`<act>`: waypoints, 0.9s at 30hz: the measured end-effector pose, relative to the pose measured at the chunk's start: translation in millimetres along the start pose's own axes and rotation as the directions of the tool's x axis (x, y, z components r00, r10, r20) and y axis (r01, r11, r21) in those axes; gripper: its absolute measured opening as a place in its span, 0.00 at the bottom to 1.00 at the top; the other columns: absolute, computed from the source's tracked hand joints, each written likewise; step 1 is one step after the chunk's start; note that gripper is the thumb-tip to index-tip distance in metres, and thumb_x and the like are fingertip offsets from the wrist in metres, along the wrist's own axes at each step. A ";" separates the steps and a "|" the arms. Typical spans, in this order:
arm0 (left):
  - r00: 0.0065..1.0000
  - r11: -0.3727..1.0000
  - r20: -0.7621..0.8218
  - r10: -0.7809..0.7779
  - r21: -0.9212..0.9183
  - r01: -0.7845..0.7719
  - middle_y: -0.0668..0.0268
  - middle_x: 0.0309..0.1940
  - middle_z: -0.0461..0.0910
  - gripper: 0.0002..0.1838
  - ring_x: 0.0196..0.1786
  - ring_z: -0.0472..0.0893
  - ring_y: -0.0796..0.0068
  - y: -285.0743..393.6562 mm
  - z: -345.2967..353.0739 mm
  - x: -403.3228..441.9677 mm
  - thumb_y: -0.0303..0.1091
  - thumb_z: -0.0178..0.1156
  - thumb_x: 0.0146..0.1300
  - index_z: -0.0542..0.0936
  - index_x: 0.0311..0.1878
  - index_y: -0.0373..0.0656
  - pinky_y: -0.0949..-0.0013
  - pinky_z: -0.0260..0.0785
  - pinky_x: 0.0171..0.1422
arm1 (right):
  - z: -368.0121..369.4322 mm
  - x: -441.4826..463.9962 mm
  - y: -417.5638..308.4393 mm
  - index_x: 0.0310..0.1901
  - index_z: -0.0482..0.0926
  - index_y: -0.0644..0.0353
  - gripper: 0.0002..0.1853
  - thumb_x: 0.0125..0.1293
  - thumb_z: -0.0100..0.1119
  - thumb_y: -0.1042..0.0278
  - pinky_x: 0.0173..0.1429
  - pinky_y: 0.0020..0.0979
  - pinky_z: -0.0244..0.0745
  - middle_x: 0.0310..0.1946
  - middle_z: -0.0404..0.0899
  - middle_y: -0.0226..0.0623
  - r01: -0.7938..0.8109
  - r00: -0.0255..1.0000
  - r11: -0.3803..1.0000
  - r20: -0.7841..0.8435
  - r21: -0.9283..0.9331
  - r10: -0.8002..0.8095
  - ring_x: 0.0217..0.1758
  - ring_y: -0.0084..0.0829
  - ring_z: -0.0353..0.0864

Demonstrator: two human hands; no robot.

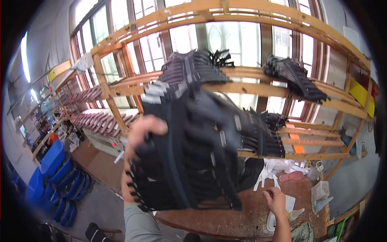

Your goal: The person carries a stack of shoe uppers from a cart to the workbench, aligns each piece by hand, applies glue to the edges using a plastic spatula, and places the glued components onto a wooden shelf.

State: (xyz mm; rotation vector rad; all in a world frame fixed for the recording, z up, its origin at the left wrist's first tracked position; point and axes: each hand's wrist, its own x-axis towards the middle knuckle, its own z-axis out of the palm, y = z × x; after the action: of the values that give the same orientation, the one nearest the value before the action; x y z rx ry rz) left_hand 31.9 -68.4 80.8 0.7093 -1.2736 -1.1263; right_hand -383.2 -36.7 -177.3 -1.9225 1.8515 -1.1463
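Observation:
My left hand (147, 128) grips a large stack of black strappy pieces (185, 161) at its left edge, the thumb lying on top. They look like shoe uppers, layered closely, with a dark grey band down the stack and pale ends at the top. The stack is raised in front of the rack, its right part blurred. Over the workbench (225, 218), my right hand (276, 199) has loosely bent fingers, with nothing visible in them. Beside it lie a sheet of white paper (289, 203) and a small pale bottle (296, 214).
A wooden rack (322, 103) before the windows carries more black bundles (294, 76). White strips (268, 171) and a pink sole-shaped piece (291, 176) lie on the bench. Blue chairs or bins (52, 157) are stacked at left. A person (43, 128) is far left.

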 end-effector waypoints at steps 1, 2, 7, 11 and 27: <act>0.998 1.000 -0.050 0.023 0.019 -0.022 0.59 0.38 0.82 0.18 0.37 0.82 0.70 27.8 2.2 26.1 0.26 0.60 0.52 0.76 0.48 0.32 0.71 0.76 0.46 | -6.2 4.0 -9.2 0.37 0.81 0.64 0.12 0.57 0.68 0.64 0.36 0.35 0.76 0.30 0.80 0.44 -0.016 1.000 1.000 0.017 0.010 0.016 0.31 0.39 0.82; 0.994 0.998 -0.099 0.048 0.039 -0.044 0.60 0.37 0.82 0.17 0.36 0.82 0.71 55.1 4.7 54.2 0.27 0.60 0.55 0.76 0.48 0.34 0.72 0.76 0.46 | -12.1 7.6 -16.6 0.37 0.81 0.64 0.13 0.57 0.67 0.64 0.37 0.35 0.76 0.30 0.80 0.44 -0.032 0.999 0.999 0.035 0.020 0.031 0.31 0.39 0.82; 0.911 0.898 0.273 0.309 0.232 -0.374 0.63 0.36 0.82 0.12 0.37 0.82 0.72 113.6 10.3 214.5 0.34 0.62 0.58 0.80 0.43 0.39 0.74 0.74 0.46 | -20.7 9.4 -30.2 0.38 0.81 0.66 0.14 0.58 0.67 0.62 0.39 0.36 0.76 0.31 0.81 0.45 -0.135 0.986 0.991 0.105 0.025 0.131 0.33 0.41 0.82; 0.894 0.986 0.444 0.053 0.120 -0.118 0.62 0.42 0.80 0.13 0.46 0.80 0.69 71.4 -27.9 373.1 0.37 0.56 0.59 0.82 0.40 0.39 0.71 0.71 0.54 | -5.8 -2.6 -21.2 0.38 0.81 0.66 0.15 0.57 0.67 0.61 0.40 0.37 0.76 0.31 0.82 0.47 -0.226 0.967 0.972 0.136 0.061 0.216 0.34 0.42 0.83; 0.942 0.750 0.122 -0.312 0.641 0.165 0.62 0.30 0.85 0.21 0.26 0.83 0.70 48.8 -1.9 426.5 0.52 0.57 0.62 0.82 0.41 0.42 0.62 0.78 0.35 | 35.9 -46.6 -21.8 0.40 0.83 0.63 0.19 0.56 0.67 0.54 0.46 0.38 0.77 0.34 0.84 0.48 -0.305 0.890 0.952 0.346 -0.026 0.295 0.39 0.43 0.85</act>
State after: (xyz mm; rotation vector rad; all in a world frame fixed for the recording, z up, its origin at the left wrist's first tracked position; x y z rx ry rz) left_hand 11.8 -447.5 281.5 1.3051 -1.8241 -0.9963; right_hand -338.2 -2.0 -204.0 -1.6177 1.8357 -0.6819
